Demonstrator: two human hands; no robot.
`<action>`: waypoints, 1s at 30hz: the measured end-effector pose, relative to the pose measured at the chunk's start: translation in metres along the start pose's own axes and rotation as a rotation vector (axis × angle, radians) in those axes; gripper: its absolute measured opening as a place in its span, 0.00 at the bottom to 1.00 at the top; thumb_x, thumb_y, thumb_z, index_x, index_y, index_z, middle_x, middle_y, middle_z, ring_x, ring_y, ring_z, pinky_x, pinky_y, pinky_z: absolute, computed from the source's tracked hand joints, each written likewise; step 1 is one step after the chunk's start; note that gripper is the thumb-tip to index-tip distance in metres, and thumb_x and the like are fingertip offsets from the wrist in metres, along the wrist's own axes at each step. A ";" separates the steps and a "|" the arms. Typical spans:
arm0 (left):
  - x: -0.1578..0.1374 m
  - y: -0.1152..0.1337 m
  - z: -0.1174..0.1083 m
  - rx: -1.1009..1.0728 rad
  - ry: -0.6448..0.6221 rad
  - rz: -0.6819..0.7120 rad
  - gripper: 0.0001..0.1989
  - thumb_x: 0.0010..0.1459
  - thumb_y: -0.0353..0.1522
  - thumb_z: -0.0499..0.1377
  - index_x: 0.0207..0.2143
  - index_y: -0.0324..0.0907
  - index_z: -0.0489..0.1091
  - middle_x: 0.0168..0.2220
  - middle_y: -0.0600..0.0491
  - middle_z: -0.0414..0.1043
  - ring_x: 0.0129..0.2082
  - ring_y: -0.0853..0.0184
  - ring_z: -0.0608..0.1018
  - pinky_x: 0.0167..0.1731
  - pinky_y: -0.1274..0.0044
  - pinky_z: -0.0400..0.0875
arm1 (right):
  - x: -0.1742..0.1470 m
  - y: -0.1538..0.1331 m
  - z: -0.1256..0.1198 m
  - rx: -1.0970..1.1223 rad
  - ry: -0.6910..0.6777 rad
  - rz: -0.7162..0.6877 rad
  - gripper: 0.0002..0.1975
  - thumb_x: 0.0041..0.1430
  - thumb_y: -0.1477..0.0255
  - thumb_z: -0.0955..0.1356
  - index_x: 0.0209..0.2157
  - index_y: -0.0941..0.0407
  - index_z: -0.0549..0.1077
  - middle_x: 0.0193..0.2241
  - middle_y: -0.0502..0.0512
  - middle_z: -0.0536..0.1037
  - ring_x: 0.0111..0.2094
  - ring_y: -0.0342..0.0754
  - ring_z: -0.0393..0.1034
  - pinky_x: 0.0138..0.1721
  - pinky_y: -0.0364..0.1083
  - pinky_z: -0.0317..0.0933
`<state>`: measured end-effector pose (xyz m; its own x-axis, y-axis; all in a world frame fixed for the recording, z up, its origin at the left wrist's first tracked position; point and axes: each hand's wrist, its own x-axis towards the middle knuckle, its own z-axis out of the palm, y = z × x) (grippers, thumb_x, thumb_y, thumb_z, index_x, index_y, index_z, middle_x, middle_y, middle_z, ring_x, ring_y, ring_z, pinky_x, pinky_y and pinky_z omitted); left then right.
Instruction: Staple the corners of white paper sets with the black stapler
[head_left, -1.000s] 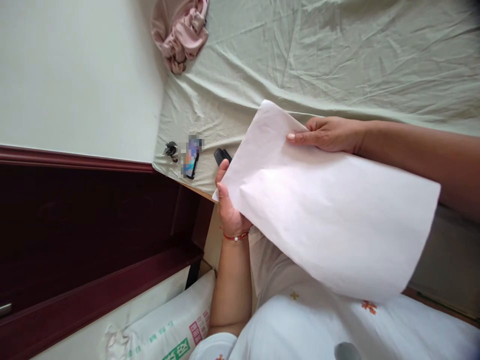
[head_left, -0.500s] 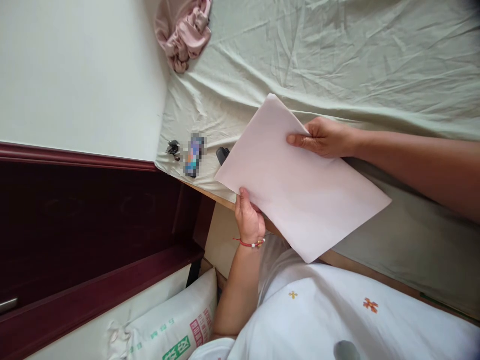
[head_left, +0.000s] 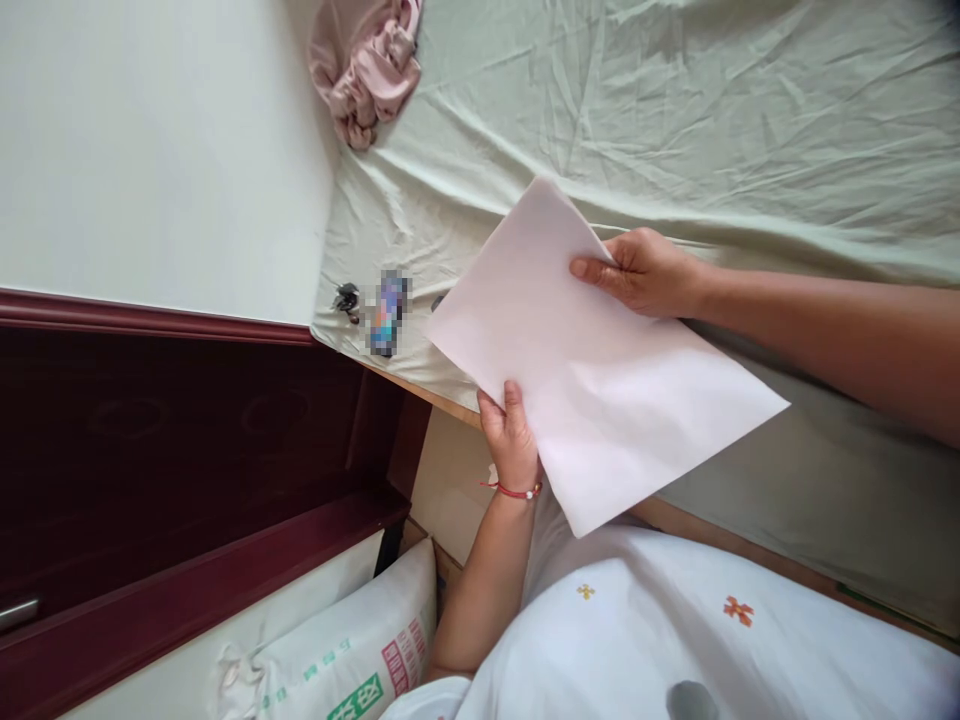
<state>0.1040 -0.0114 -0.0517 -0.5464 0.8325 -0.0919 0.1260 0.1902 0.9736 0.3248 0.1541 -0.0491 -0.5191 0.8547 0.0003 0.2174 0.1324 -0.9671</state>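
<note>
A blank white sheet of paper (head_left: 592,370) is held up in front of me, tilted cornerwise over the bed's edge. My right hand (head_left: 641,272) pinches its upper right edge, thumb on top and the other fingers hidden beneath. On the lower left edge, my left hand (head_left: 511,435) grips the paper with the thumb on the near face; some of its fingers are behind the sheet. A red string bracelet (head_left: 517,491) circles the left wrist. Whether there is more than one sheet I cannot tell.
A pale green bedsheet (head_left: 712,120) covers the bed. Near its corner lie a blurred-out colourful item (head_left: 388,313), a small black object (head_left: 346,298) and a mostly covered dark thing (head_left: 438,302). Pink cloth (head_left: 371,80), dark red cabinet (head_left: 187,430) and printed white sack (head_left: 352,640) are around.
My left hand has shifted slightly right along the paper's edge. The paper has turned a little and now bends near its lower part, covering more of the dark thing behind it.
</note>
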 end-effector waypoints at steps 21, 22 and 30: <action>-0.037 0.016 -0.024 0.027 -0.118 -0.412 0.35 0.46 0.47 0.80 0.45 0.44 0.65 0.21 0.69 0.64 0.13 0.80 0.59 0.17 0.84 0.55 | 0.005 -0.019 -0.002 -0.355 -0.159 0.154 0.19 0.73 0.64 0.66 0.25 0.51 0.66 0.24 0.53 0.72 0.28 0.50 0.65 0.36 0.50 0.55; -0.036 0.017 -0.024 0.023 -0.109 -0.410 0.35 0.46 0.47 0.80 0.45 0.44 0.66 0.20 0.69 0.64 0.13 0.80 0.59 0.16 0.84 0.55 | 0.004 -0.021 -0.001 -0.363 -0.154 0.159 0.19 0.74 0.65 0.65 0.25 0.51 0.65 0.24 0.53 0.71 0.29 0.50 0.65 0.36 0.50 0.55; 0.010 0.023 -0.028 0.005 -0.012 -0.308 0.28 0.48 0.50 0.77 0.25 0.39 0.68 0.21 0.60 0.65 0.14 0.82 0.60 0.14 0.86 0.48 | 0.000 -0.029 0.003 -0.328 -0.143 0.182 0.20 0.75 0.64 0.64 0.26 0.51 0.67 0.26 0.54 0.76 0.32 0.52 0.70 0.39 0.50 0.58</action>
<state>0.0783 -0.0136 -0.0248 -0.5498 0.7411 -0.3854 -0.0403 0.4374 0.8984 0.3156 0.1490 -0.0222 -0.5520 0.8039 -0.2215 0.5571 0.1580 -0.8153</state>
